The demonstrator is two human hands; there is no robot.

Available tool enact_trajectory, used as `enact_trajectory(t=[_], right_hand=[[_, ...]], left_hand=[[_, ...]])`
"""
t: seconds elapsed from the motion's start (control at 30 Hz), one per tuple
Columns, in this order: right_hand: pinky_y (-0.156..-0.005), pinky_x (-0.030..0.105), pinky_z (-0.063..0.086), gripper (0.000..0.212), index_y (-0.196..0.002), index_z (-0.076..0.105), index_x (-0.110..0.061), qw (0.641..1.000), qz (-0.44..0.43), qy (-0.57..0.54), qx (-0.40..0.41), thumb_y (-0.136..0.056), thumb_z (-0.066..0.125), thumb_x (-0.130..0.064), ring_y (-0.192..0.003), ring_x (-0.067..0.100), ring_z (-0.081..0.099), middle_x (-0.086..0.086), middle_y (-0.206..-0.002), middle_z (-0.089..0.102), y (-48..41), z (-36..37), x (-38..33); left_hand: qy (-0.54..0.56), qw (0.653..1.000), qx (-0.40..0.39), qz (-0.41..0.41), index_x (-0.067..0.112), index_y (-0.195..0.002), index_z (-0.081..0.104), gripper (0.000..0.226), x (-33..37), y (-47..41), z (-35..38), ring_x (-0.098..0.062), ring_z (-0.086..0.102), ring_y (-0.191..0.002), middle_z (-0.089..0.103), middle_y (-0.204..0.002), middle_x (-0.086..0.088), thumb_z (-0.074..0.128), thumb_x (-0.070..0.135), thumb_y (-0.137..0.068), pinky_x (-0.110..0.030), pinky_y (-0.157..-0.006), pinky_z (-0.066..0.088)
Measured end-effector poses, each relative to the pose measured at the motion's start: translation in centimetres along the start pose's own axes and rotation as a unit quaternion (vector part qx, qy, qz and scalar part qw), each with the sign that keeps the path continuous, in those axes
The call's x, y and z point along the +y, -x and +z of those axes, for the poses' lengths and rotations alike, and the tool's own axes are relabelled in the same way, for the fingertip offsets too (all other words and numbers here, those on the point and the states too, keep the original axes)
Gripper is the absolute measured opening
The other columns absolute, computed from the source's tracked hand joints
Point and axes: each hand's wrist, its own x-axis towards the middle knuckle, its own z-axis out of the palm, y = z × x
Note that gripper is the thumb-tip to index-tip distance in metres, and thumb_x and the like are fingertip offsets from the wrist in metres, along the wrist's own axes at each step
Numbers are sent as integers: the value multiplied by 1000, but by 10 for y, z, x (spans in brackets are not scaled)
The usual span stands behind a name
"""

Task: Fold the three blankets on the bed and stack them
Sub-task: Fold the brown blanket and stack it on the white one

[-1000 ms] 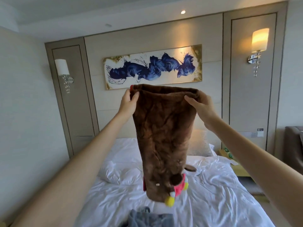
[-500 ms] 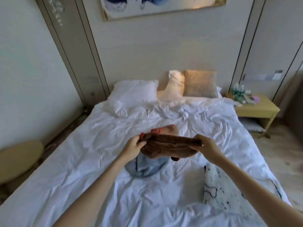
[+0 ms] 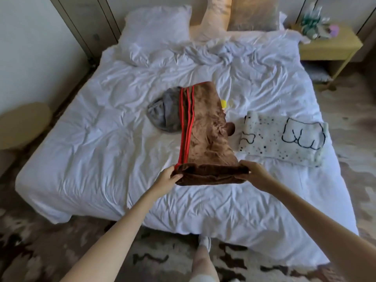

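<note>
A brown blanket [image 3: 205,131] with red stripes lies as a long strip down the middle of the white bed [image 3: 85,143]. My left hand [image 3: 167,177] grips its near left corner and my right hand [image 3: 254,173] grips its near right corner. The near end is raised a little off the sheet. Its far end covers part of a crumpled grey blanket [image 3: 162,112]. To the right lies a folded white blanket [image 3: 282,137] with black dots and outline drawings.
White pillow [image 3: 156,29] and two beige cushions [image 3: 252,13] sit at the headboard. A yellow nightstand [image 3: 327,43] with small items stands at the right. A round wooden table [image 3: 22,123] stands left of the bed. My foot [image 3: 204,243] stands at the bed's foot.
The brown blanket came down from hanging at chest height and now lies stretched along the bed, over the grey blanket. Both hands kept hold of the same end and moved toward me.
</note>
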Motion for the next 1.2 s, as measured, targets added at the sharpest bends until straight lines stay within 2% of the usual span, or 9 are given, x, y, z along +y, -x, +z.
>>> enact_trajectory(t=[0.3, 0.4, 0.57, 0.77, 0.87, 0.93, 1.03, 1.13, 1.2], right_hand=[[-61, 26, 35, 14, -83, 58, -6, 998, 43, -14, -33, -84, 71, -12, -68, 16, 49, 6, -74, 58, 1, 18, 18], [-58, 21, 34, 14, -82, 56, -10, 998, 57, -21, -14, -84, 70, -11, -65, 9, 47, -1, -71, 54, -33, 8, 17], [-55, 23, 33, 30, -68, 49, -22, 995, 83, -47, 19, -84, 69, -6, -59, 7, 45, -7, -63, 48, -120, -18, 15], [-53, 18, 33, 33, -68, 48, -28, 992, 109, -57, 32, -84, 68, -7, -58, 5, 45, -7, -64, 48, -237, -40, 34], [-53, 15, 34, 21, -77, 54, -23, 989, 125, -67, 50, -85, 68, -11, -60, 6, 48, -8, -66, 51, -285, -42, 49], [-65, 19, 41, 12, -94, 58, -18, 984, 143, -76, 75, -87, 66, -14, -75, 11, 55, -6, -80, 59, -312, -41, 62], [-89, 29, 43, 41, -122, 49, -9, 977, 175, -91, 85, -87, 68, -20, -101, 13, 52, -3, -111, 53, -335, -32, 79], [-85, 33, 45, 46, -119, 48, -8, 967, 229, -89, 68, -83, 72, -24, -97, 14, 51, -2, -110, 49, -324, -7, 95], [-72, 32, 47, 34, -103, 50, -10, 959, 264, -96, 30, -82, 73, -25, -82, 13, 53, -1, -95, 53, -298, 19, 108]], left_hand=[[3, 1000, -9, -28, 10, -114, 62, 18, -11, -16, 10, -21, 63, -105, 67, -106, -6, 56, 8, -97, -33, -91, 50], [0, 1000, 16, -22, 2, -114, 63, 20, -3, -55, -4, -26, 63, -105, 67, -110, -16, 58, 8, -96, -40, -93, 50], [22, 999, 27, -15, 19, -102, 62, 9, 12, -136, -29, -14, 62, -93, 65, -93, 7, 61, 15, -95, -20, -75, 46], [63, 997, 43, -34, 13, -114, 65, 19, 20, -244, -48, -16, 64, -100, 69, -101, 4, 59, 19, -96, -19, -77, 48], [86, 992, 67, -59, 11, -115, 65, 23, 23, -290, -50, -19, 65, -103, 69, -106, -2, 59, 22, -96, -29, -86, 52], [96, 988, 85, -83, 13, -117, 60, 23, 22, -313, -47, -19, 63, -105, 66, -111, -3, 58, 23, -97, -33, -93, 51], [136, 977, 99, -135, 10, -134, 42, 45, 10, -334, -36, -13, 54, -109, 53, -123, -1, 61, 22, -96, -25, -90, 43], [172, 959, 102, -202, 8, -143, 29, 67, -21, -328, -13, -8, 52, -105, 44, -127, -1, 68, 21, -91, -15, -82, 41], [196, 941, 87, -261, 13, -143, 28, 77, -46, -311, 6, -16, 54, -113, 47, -132, -3, 75, 29, -85, -22, -89, 45]])
